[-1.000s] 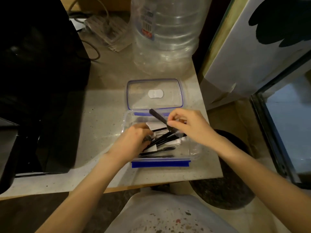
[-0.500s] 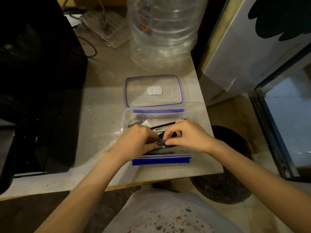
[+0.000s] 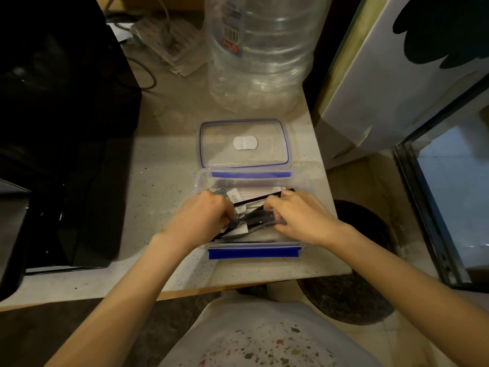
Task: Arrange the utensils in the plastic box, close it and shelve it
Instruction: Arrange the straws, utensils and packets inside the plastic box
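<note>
A clear plastic box (image 3: pixel 254 254) with blue latches stands open near the counter's front edge. Its clear lid (image 3: pixel 244 143) lies flat just behind it. Inside lie several black plastic utensils (image 3: pixel 258 219) and some white paper packets (image 3: pixel 260 193). My left hand (image 3: pixel 201 218) is inside the box at its left, fingers curled on the utensils' left ends. My right hand (image 3: pixel 299 218) reaches in from the right, fingers closed over the bundle's right ends. The hands cover much of the bundle.
A large clear water bottle (image 3: pixel 258 49) stands behind the lid. A black appliance (image 3: pixel 60 128) fills the counter's left side. A power strip with cables (image 3: pixel 166 43) lies at the back. A white cabinet (image 3: pixel 397 75) stands at the right, and a dark round stool (image 3: pixel 352 260) sits below the counter's edge.
My right hand has lowered a raised black utensil into the box. Both hands have since closed on the bundle and hold it down flat inside.
</note>
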